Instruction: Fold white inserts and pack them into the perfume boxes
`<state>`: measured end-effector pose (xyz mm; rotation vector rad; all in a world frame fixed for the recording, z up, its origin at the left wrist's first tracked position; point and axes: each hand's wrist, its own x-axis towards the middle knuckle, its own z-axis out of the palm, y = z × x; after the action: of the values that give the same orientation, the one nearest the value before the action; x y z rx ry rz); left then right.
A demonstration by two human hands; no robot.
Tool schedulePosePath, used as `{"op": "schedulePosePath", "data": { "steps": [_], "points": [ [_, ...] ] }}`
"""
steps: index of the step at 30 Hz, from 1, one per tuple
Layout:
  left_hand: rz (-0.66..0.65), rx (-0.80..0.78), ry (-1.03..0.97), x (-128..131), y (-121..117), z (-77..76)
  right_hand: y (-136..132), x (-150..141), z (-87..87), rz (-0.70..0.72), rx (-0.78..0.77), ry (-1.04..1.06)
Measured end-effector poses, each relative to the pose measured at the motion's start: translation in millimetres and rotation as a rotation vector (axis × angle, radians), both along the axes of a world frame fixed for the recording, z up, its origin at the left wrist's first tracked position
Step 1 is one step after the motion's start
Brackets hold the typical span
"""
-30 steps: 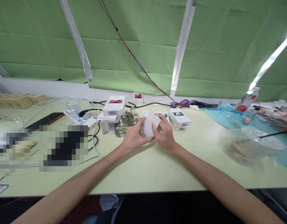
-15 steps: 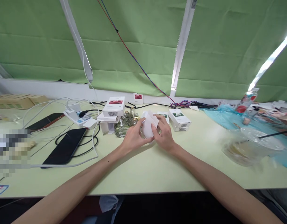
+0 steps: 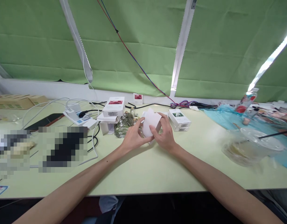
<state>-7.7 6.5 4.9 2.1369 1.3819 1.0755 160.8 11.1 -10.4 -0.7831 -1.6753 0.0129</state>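
Between both hands, above the table, is a small white box [image 3: 149,124] with a pale flap standing up at its top. My left hand [image 3: 133,135] is closed around its left side, thumb along the bottom. My right hand [image 3: 165,133] grips the right side, thumb pressed on the front face and fingers behind the top edge. The fingers hide part of the box, and I cannot tell what is inside. Just left of my left hand stand several clear glass bottles [image 3: 122,128] with gold-coloured necks, partly covered by it.
Left of the bottles, a white box with a red picture [image 3: 114,105] rests on another. White boxes with a green picture [image 3: 179,119] lie at right. A power strip [image 3: 75,116] and cables are left. A lidded plastic cup [image 3: 246,146] stands right, by blue plastic sheeting [image 3: 220,116].
The white flap has turned and opened out, showing more of its flat face. My right fingers have shifted slightly right along the box; my left hand stays nearly in place.
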Motion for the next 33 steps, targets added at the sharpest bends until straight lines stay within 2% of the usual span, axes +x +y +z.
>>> {"op": "schedulePosePath", "data": {
  "steps": [4,9,19,33],
  "points": [
    [-0.014,-0.023,-0.067,-0.6,0.6,0.8,-1.1,-0.3,1.7,0.018,0.005,0.029],
    [-0.016,-0.040,-0.097,-0.7,1.1,0.8,0.4,-0.9,-1.5,0.063,-0.093,0.027],
    [0.012,-0.028,-0.051,-2.0,4.5,-3.4,4.0,-0.7,-9.6,0.047,-0.187,0.025],
    [0.039,0.028,0.023,-1.5,3.6,-2.6,2.1,-0.9,-6.3,0.019,-0.163,-0.025]
  ]
}}
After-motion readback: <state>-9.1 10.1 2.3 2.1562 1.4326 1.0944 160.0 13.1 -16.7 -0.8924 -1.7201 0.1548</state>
